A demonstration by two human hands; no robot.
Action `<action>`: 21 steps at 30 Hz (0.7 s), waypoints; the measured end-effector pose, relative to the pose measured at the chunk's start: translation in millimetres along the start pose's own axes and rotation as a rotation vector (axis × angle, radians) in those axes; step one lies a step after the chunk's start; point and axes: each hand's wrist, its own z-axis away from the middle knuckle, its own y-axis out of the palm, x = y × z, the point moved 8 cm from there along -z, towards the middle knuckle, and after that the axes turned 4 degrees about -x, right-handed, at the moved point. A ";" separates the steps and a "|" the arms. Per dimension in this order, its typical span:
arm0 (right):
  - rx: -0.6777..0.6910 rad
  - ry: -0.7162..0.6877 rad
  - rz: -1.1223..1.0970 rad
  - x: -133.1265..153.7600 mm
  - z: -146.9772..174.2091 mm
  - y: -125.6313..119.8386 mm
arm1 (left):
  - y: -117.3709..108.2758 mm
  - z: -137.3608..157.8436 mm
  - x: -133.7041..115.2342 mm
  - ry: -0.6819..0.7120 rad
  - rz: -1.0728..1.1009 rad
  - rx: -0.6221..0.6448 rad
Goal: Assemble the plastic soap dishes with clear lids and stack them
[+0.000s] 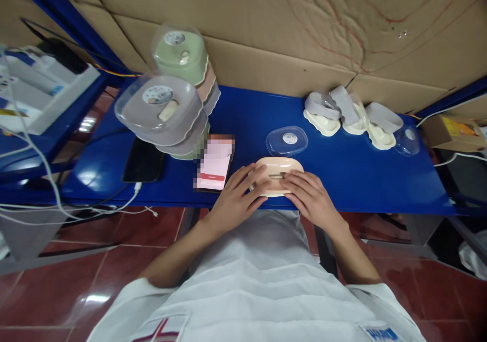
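Note:
A peach soap dish (277, 167) with a slot in its middle and a cream rim below sits at the table's front edge, between my hands. My left hand (239, 197) grips its left side, fingers over the top edge and the thumb low at the front. On the right side, my right hand (310, 194) holds it with the fingers bent over the dish near the slot. Just behind the dish lies a clear plastic lid (279, 141) with a round label. My fingers hide both ends of the dish.
Stacked lidded soap dishes (162, 113) stand at the left, with a second stack (182, 60) behind. A lit phone (215, 162) and a dark phone (143, 159) on a white cable lie nearby. Grey and cream dish parts (323, 113) and another clear lid (408, 140) rest at right.

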 end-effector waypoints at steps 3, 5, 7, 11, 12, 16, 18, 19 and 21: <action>0.061 -0.044 0.059 6.1 -2.3 9.3 | 6.7 2.4 0.9 0.006 -0.014 0.089; 0.094 -0.067 0.051 4.2 -1.6 11.2 | 10.5 3.9 2.2 0.004 -0.015 0.135; 0.098 -0.067 -0.008 -7.2 -4.0 7.7 | 10.7 3.9 3.2 0.003 -0.004 0.132; 0.045 0.083 -0.011 -61.7 -20.4 -4.3 | 7.5 0.3 2.3 0.014 0.024 0.094; 0.057 0.122 0.016 -75.3 -24.4 -4.2 | 5.7 -1.0 1.5 0.018 0.034 0.079; 0.129 0.170 0.050 -101.6 -28.2 2.4 | -5.3 -4.4 0.6 0.003 0.082 -0.014; 0.102 0.208 0.026 -106.5 -21.4 0.7 | -7.3 -4.4 -0.4 0.013 0.100 -0.024; 0.075 0.237 0.006 -108.9 -16.5 -1.9 | -7.2 -4.0 -1.1 0.021 0.112 -0.019; -0.005 0.305 -0.029 -113.0 -5.7 -10.4 | -7.3 -2.9 -1.0 0.024 0.137 -0.021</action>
